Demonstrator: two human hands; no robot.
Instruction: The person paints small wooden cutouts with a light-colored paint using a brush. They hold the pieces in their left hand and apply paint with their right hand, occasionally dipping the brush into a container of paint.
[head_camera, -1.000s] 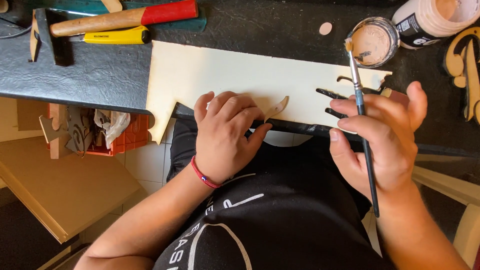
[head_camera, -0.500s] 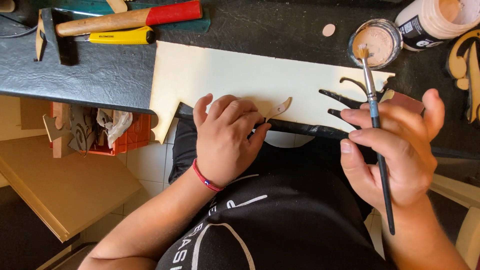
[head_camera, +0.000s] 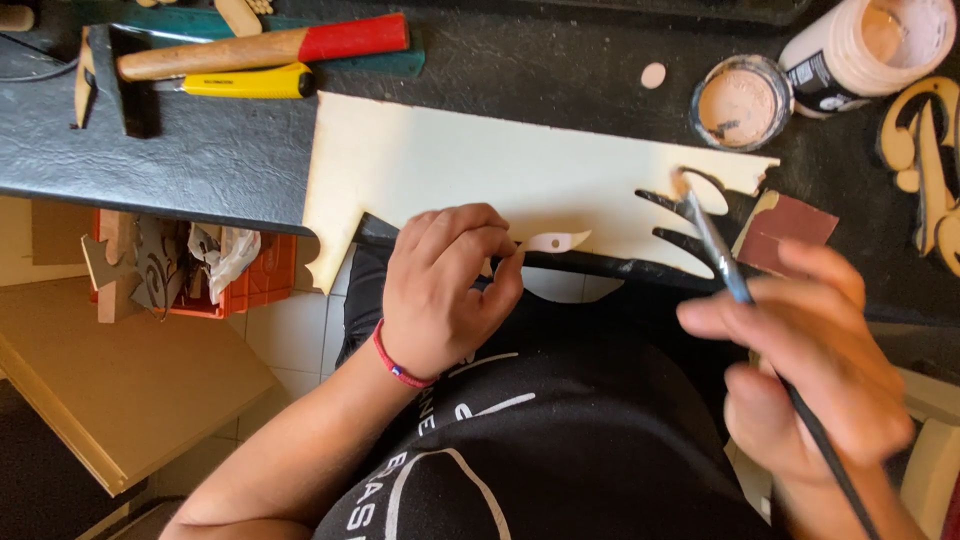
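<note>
Left hand (head_camera: 445, 290) lies palm-down with fingers curled, pressing on the near edge of a cream-painted cutout board (head_camera: 500, 170), holding it flat at the lip of the dark work table (head_camera: 200, 160); nothing is enclosed in it. The board spans the table's near edge, its left end overhanging past the corner and its right end cut into curved notches. Right hand (head_camera: 810, 360), motion-blurred, grips a thin dark-handled paintbrush (head_camera: 740, 290) between thumb and fingers; the handle runs down past the wrist and the bristle tip sits at the notched right end of the board, touching or just above it, cannot tell which. An open paint jar (head_camera: 742, 102) of pinkish-beige paint stands on the table just behind that end, with a larger plastic bottle (head_camera: 870, 45) right beside it. A brown sandpaper piece (head_camera: 790, 225) lies near the brush tip. At the far left of the table are a hammer (head_camera: 260, 50) with a red-banded wooden handle and a yellow utility knife (head_camera: 245, 82). Wooden scroll-shaped cutouts (head_camera: 925, 160) lie at the right edge. An orange crate (head_camera: 255, 275) sits below the table.
</note>
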